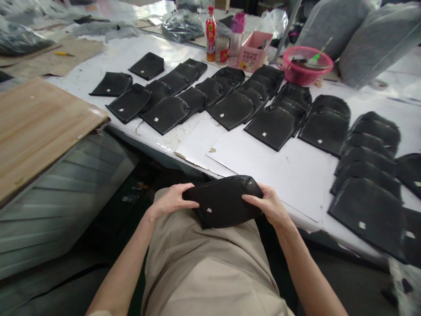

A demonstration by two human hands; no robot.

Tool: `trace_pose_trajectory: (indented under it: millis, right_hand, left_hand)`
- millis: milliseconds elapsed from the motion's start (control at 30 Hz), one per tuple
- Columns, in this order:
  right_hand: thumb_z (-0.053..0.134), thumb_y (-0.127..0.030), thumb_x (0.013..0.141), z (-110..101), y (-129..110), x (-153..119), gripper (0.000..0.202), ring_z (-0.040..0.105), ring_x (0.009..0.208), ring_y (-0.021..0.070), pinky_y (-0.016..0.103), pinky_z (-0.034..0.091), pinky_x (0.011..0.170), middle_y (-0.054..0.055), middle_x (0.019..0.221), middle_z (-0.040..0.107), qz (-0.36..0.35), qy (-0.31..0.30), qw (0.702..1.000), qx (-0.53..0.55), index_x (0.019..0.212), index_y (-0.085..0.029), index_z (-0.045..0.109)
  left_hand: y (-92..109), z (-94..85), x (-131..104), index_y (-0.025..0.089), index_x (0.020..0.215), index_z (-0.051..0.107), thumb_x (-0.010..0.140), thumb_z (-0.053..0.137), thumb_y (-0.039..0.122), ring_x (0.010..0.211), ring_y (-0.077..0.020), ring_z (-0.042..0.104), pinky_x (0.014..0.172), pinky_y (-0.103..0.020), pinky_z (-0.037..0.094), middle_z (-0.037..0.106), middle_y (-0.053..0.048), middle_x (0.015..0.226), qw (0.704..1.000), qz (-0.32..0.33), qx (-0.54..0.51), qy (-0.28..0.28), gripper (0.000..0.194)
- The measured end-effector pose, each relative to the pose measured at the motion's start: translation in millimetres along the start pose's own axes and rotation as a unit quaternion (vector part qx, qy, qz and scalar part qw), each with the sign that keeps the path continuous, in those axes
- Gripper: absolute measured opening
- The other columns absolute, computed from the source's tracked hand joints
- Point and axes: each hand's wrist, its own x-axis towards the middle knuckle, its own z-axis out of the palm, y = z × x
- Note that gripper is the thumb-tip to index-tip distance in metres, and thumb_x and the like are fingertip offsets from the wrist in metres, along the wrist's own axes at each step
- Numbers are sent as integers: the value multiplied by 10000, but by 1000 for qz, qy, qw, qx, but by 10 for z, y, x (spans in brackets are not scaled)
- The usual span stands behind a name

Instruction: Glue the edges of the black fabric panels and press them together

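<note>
Over my lap I hold a black leather-like piece [226, 204] with one rounded end and a small white sticker near its left side. My left hand [176, 199] grips its left edge, thumb on the face and fingers behind. At the other end, my right hand [266, 202] pinches the right edge the same way, its fingers partly hidden behind. Similar black pieces [269, 125] with small white stickers lie in overlapping rows on the white-covered table [263, 171] beyond my hands.
At the table's back stand a red-labelled bottle [211, 37], a jar [222, 50], a pink-lidded bottle [237, 37], a pink box [255, 52] and a pink basin [305, 66]. Large grey bags [378, 44] are behind. A wooden board [46, 127] juts in at left.
</note>
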Motion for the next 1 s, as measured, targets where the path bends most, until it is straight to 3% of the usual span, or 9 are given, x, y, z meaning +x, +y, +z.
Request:
trace_pose_trajectory:
  millis: [100, 233, 367, 533, 600, 700, 800, 900, 1000]
  right_hand:
    - [897, -377, 681, -61, -16, 8, 328, 700, 751, 231, 343, 574, 716, 10, 878, 796, -44, 56, 997, -42, 959, -229, 808]
    - [858, -375, 732, -91, 29, 54, 254, 663, 756, 237, 357, 547, 733, -1, 855, 777, -115, 97, 979, -138, 941, -242, 808]
    - [837, -388, 765, 0, 143, 118, 205, 644, 780, 229, 344, 526, 755, -5, 841, 759, -113, 33, 981, -156, 903, -242, 795]
    - [865, -433, 741, 194, 221, 148, 328, 663, 805, 215, 325, 538, 760, 6, 919, 772, -51, -3, 999, 10, 986, -238, 769]
    - [880, -437, 724, 233, 225, 146, 371, 678, 815, 213, 319, 543, 768, 14, 955, 781, -34, -15, 998, 57, 1015, -238, 765]
    - [904, -440, 695, 234, 239, 142, 412, 693, 788, 205, 307, 550, 743, 20, 952, 787, 2, -25, 994, 110, 1026, -241, 761]
    - [922, -457, 669, 212, 285, 149, 464, 708, 772, 214, 314, 561, 710, 29, 929, 787, 36, -41, 986, 160, 1045, -245, 753]
    - [938, -472, 643, 212, 343, 172, 540, 719, 787, 231, 327, 568, 703, 35, 915, 780, 62, -66, 977, 194, 1087, -249, 728]
    - [909, -514, 681, 212, 376, 192, 543, 697, 738, 202, 291, 544, 635, 25, 912, 769, 59, -73, 979, 183, 1102, -250, 690]
  left_hand:
    - [-36, -131, -74, 230, 687, 774, 436, 909, 146, 829, -292, 712, 748, -273, 531, 745, -18, 712, 996, -39, -74, 26, 296]
    - [39, -120, -198, 212, 711, 771, 541, 881, 187, 727, -279, 708, 673, -295, 541, 733, -15, 670, 985, -56, -158, 39, 205]
    - [202, 225, -222, 132, 834, 768, 644, 903, 337, 600, -215, 665, 578, -281, 502, 742, -94, 748, 956, -95, -276, -11, 310]
    - [389, 634, -205, 145, 906, 704, 717, 860, 541, 844, -298, 749, 804, -427, 587, 756, -156, 984, 910, -8, -415, -3, 466]
    - [385, 653, -189, 151, 977, 699, 766, 817, 558, 947, -309, 739, 817, -420, 593, 739, -161, 1075, 921, 36, -384, 47, 473]
    - [217, 574, -96, 170, 1007, 694, 815, 802, 453, 1006, -235, 705, 852, -323, 572, 719, -108, 1076, 930, 93, -270, 231, 359]
    - [-53, 513, 32, 192, 1055, 681, 686, 903, 356, 1082, -194, 670, 931, -267, 529, 705, -78, 1125, 910, 66, -229, 340, 461]
    - [-219, 567, 78, 157, 1071, 697, 642, 917, 445, 1024, -225, 706, 917, -313, 550, 744, -99, 1045, 924, -20, -309, 225, 561]
    - [-201, 683, 25, 127, 963, 726, 690, 865, 559, 956, -278, 738, 880, -374, 583, 772, -112, 912, 906, -50, -394, 143, 530]
